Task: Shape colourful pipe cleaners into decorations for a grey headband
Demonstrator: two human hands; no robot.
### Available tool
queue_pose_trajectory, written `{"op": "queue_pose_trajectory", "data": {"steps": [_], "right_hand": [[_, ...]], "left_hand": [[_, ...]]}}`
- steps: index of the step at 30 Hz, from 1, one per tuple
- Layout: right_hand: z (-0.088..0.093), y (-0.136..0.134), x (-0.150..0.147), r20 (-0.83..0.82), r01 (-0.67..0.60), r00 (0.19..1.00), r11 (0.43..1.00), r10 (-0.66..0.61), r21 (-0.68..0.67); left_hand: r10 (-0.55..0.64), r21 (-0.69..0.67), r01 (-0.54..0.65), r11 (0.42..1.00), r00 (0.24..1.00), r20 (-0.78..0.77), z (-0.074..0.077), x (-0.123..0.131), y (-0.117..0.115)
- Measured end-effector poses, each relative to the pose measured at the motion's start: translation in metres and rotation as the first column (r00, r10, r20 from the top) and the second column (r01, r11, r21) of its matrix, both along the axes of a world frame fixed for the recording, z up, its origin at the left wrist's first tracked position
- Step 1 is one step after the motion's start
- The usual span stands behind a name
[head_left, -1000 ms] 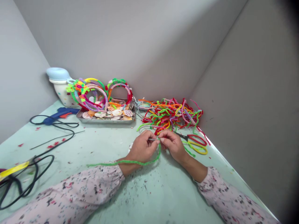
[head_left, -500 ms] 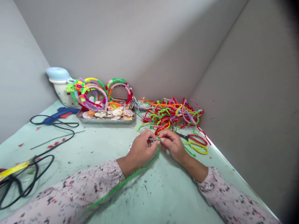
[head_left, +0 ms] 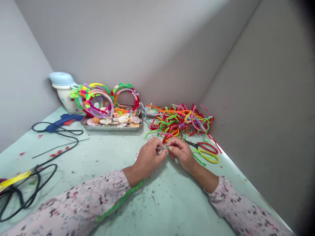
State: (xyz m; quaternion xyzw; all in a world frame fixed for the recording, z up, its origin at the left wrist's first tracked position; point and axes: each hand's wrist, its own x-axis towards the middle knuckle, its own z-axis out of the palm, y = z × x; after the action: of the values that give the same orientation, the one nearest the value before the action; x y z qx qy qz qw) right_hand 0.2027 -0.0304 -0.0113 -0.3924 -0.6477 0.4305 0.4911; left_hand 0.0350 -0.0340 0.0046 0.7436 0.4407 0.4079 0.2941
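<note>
My left hand point(head_left: 148, 157) and my right hand point(head_left: 181, 152) meet fingertip to fingertip over the pale green table point(head_left: 103, 157). Both pinch a thin grey metal wire point(head_left: 161, 148) between them, where a green pipe cleaner point(head_left: 118, 203) is being wound on. The pipe cleaner's free tail runs back under my left wrist and along my left sleeve toward the near edge. Each hand's fingers are closed.
A heap of coloured pipe cleaners point(head_left: 180, 121) lies just behind my hands, with red-and-yellow scissors point(head_left: 205, 151) to the right. A metal tray point(head_left: 112, 126) of shells and wrapped hoops point(head_left: 103, 98) sits at the back, beside a blue glue gun point(head_left: 62, 121), black cables point(head_left: 36, 173) and a white jar point(head_left: 64, 91).
The green pipe cleaner's tail swung from lying leftward across the table to trailing back under my left forearm. My hands stayed in place, still pinching at the wire.
</note>
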Motion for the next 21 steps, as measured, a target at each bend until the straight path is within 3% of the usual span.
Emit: {"op": "queue_pose_trajectory", "data": {"steps": [6, 11, 21], "right_hand": [[-0.0017, 0.0012, 0.0019, 0.001, 0.007, 1.000, 1.000, -0.007, 0.019], [-0.0014, 0.0018, 0.0017, -0.014, -0.046, 0.999, 0.999, 0.046, 0.019], [-0.0024, 0.0030, 0.0009, 0.047, -0.020, 0.999, 0.999, 0.017, 0.049]], "left_hand": [[-0.043, 0.018, 0.043, 0.999, 0.999, 0.015, 0.0019, -0.0023, -0.0025], [-0.024, 0.021, 0.024, 1.000, 0.999, 0.026, 0.0018, -0.0027, -0.0019], [-0.021, 0.027, 0.020, 0.999, 0.999, 0.027, -0.0001, -0.0025, -0.0021]]}}
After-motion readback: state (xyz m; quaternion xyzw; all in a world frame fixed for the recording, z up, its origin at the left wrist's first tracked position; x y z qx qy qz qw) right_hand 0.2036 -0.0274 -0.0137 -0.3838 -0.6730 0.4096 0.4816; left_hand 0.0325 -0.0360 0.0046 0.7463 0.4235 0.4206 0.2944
